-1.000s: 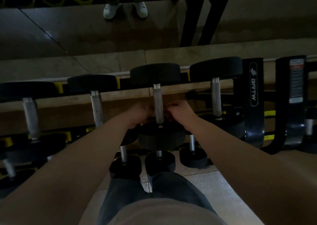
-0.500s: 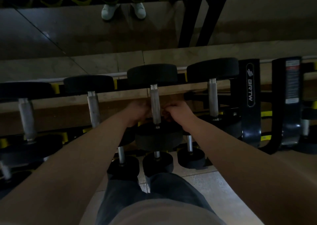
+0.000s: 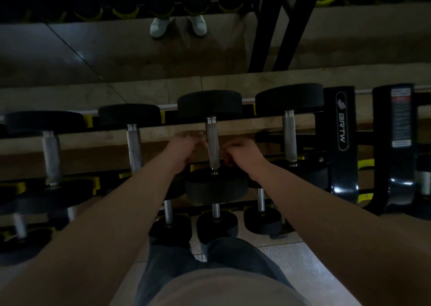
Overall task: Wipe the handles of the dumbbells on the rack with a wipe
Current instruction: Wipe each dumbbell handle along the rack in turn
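Hands at a dumbbell handle
My left hand and right hand flank it, curled; I can't tell what they hold.

I'm in a gym: black dumbbells fill a tiered rack, and behind the rack what seems a mirror repeats more weights.

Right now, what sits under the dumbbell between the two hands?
Three smaller dumbbells stored lower down. The big dumbbell covers the middle one's far end.
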